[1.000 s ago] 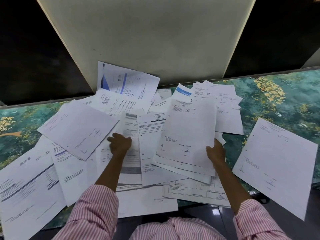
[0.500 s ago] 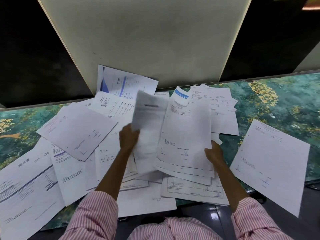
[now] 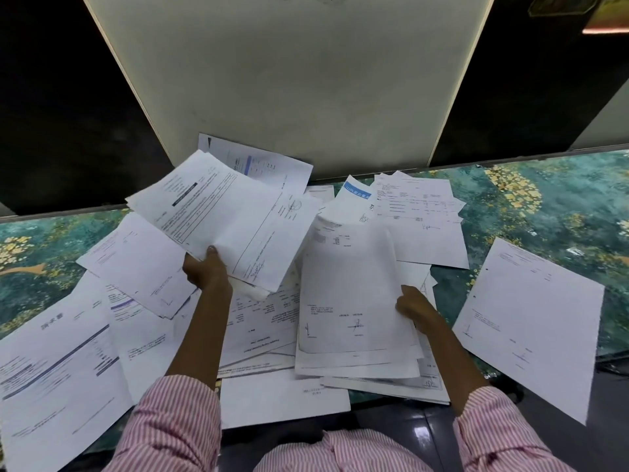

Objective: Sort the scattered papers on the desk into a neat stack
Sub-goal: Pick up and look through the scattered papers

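Note:
White printed papers lie scattered over a desk with a teal and gold patterned top (image 3: 544, 206). My left hand (image 3: 206, 272) grips the near edge of a lifted bunch of sheets (image 3: 218, 212), which fans out up and to the left above the desk. My right hand (image 3: 413, 306) holds the right edge of a small pile of papers (image 3: 350, 294) in front of me, thumb on top. More loose sheets lie at the far left (image 3: 58, 369), under my left arm (image 3: 258, 321), at the back (image 3: 418, 212) and alone at the right (image 3: 531, 325).
A pale upright panel (image 3: 289, 80) rises behind the desk, with dark space on both sides. One sheet with a blue band (image 3: 255, 165) leans against its foot. Some papers overhang the desk's near edge above my lap.
My left hand has picked sheets up off the desk, raised them and swung them up and to the left. My right hand has stayed on the pile's right edge.

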